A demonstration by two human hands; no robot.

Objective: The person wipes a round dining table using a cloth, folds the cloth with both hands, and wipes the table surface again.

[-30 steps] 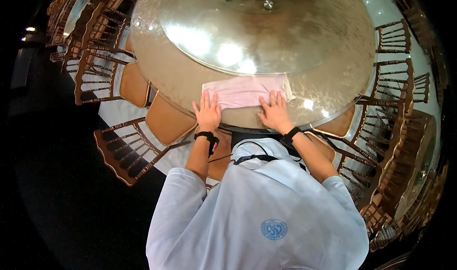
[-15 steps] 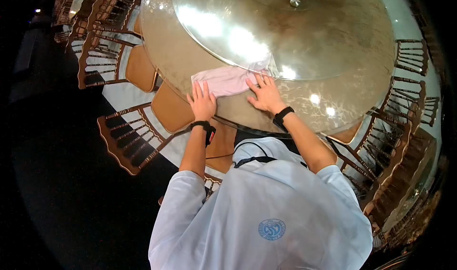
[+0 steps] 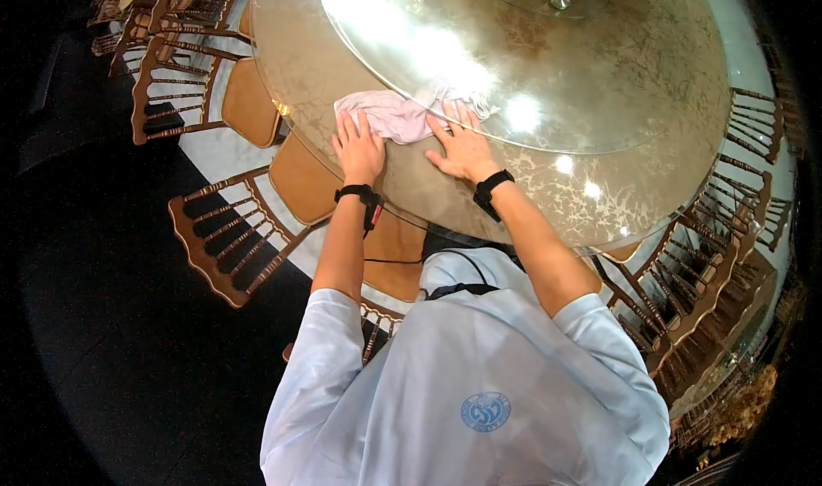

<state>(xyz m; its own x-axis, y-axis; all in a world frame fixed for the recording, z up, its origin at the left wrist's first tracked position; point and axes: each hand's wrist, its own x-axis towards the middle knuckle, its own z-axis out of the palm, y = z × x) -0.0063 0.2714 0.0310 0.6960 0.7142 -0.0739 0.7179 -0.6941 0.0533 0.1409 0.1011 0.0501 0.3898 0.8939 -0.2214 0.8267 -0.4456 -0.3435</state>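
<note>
A crumpled pale pink cloth point(image 3: 392, 116) lies on the round table point(image 3: 548, 186), close to its near left rim. My left hand point(image 3: 359, 150) rests flat with fingers spread, its fingertips on the cloth's left part. On the cloth's right end lie the fingertips of my right hand point(image 3: 465, 148), also flat and open, by the edge of the raised glass turntable point(image 3: 591, 83). Part of the cloth reaches under or against that glass edge; which of the two I cannot tell. Both wrists wear black bands.
Wooden chairs with spindle backs surround the table, one with a tan seat point(image 3: 301, 178) at the left and another chair point(image 3: 702, 268) at the right. Metal knobs point(image 3: 559, 0) sit near the turntable's middle. Bright lamp reflections cover part of the glass.
Both hands have pushed forward over the table, and the cloth has shifted with them, slightly away from me and more bunched. The camera view has also moved a little.
</note>
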